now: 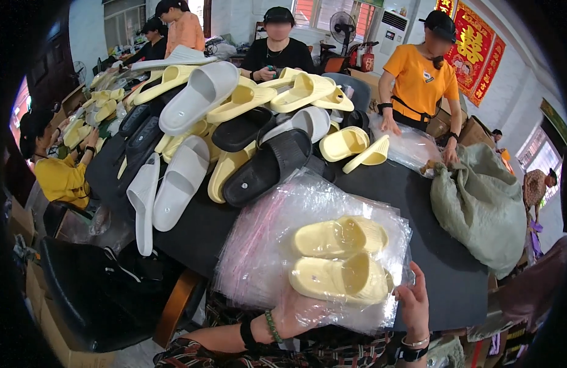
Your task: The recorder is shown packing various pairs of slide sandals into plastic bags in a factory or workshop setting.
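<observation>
A pair of pale yellow slide slippers [338, 276] lies side by side in a clear plastic bag [390, 313], low over the near part of the table. My left hand [300, 310] grips the bag with the slippers from the near side, its fingers mostly hidden by plastic. At the bag's right end is my right hand [414, 300], thumb and fingers apart beside the edge. Under and left of the bagged pair spreads a stack of clear bags [252, 257] with pinkish edges.
Loose slippers pile up beyond the bags, among them a black slipper [268, 172] and a grey slipper [182, 184]. A grey-green sack [479, 208] stands at the right of the dark table [443, 264]. A black chair [87, 294] is at left. Several people work around the table.
</observation>
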Motion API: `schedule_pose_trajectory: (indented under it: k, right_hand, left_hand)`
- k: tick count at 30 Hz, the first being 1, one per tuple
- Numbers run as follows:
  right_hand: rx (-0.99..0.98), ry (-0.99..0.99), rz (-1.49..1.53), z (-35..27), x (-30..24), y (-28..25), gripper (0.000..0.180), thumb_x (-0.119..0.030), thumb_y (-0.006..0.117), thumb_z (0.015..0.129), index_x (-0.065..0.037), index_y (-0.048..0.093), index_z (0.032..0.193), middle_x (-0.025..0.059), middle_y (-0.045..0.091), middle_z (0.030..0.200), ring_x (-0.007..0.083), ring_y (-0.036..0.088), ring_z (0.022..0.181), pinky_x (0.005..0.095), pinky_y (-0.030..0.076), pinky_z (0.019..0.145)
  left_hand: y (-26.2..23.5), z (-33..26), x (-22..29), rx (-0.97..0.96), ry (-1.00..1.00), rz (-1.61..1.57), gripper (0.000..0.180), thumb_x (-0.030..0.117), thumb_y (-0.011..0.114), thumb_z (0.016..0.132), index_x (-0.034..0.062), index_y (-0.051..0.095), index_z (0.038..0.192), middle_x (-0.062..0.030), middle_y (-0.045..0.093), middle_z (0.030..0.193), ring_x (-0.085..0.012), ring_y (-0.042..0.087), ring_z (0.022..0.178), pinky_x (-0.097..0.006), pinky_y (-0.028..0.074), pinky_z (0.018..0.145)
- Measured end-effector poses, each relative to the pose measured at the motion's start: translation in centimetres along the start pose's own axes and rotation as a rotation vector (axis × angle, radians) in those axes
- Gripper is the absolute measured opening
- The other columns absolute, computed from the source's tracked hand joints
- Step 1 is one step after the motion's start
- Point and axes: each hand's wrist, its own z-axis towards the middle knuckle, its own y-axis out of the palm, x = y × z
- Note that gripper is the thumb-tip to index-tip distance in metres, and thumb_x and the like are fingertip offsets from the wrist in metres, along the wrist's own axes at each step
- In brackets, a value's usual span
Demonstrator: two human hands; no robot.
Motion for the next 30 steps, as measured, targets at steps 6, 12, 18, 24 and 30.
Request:
schedule_pose_trajectory:
  k: [6,12,18,24,30]
  right_hand:
    - [-0.026,0.031,0.224,-0.8,-0.1,3.4,0.074,0.004,0.054,0.091,-0.005,0.016,0.153,0.0072,0.064,0.085,0.0123,0.061,0.080,0.0266,0.049,0.077]
    - [-0.138,0.037,-0.188,-1.7,4.1,2.0,0.082,0.000,0.059,0.094,-0.008,0.004,0.154,0.0089,0.065,0.086,0.0145,0.063,0.079,0.0281,0.052,0.075]
    - [-0.187,0.080,-0.094,-1.4,5.4,2.0,0.083,0.004,0.060,0.092,-0.008,0.006,0.153,0.0110,0.065,0.086,0.0158,0.067,0.080,0.0297,0.057,0.074]
    - [-0.080,0.126,-0.092,-1.3,4.7,2.7,0.082,0.006,0.060,0.090,-0.006,0.009,0.152,0.0111,0.065,0.086,0.0157,0.067,0.077,0.0293,0.057,0.071]
    - [-0.020,0.075,-0.125,-1.7,5.4,1.1,0.075,-0.001,0.062,0.091,-0.003,0.016,0.151,0.0086,0.063,0.084,0.0147,0.064,0.075,0.0279,0.055,0.069]
  left_hand:
    - [-3.1,-1.8,-2.9,-0.220,0.081,0.553,0.043,0.041,0.064,0.087,0.0147,0.067,0.121,-0.0138,0.058,0.130,-0.0361,0.050,0.123,-0.064,0.033,0.102]
    - [-6.9,-3.7,-4.3,-0.272,0.014,0.609,0.042,0.037,0.069,0.084,0.0153,0.064,0.120,-0.0093,0.057,0.125,-0.0366,0.049,0.116,-0.061,0.033,0.101]
    - [-9.6,-4.4,-3.7,-0.304,0.002,0.672,0.039,0.040,0.066,0.086,0.0163,0.065,0.118,-0.0070,0.056,0.130,-0.0311,0.051,0.119,-0.056,0.037,0.100]
    - [-8.7,-4.9,-4.9,-0.261,-0.004,0.732,0.042,0.042,0.061,0.089,0.0148,0.062,0.122,-0.0079,0.056,0.131,-0.0306,0.052,0.117,-0.056,0.040,0.097]
    - [-7.0,-4.4,-5.0,-0.279,0.009,0.678,0.042,0.038,0.064,0.088,0.0150,0.062,0.122,-0.0083,0.057,0.126,-0.0327,0.053,0.114,-0.054,0.044,0.089]
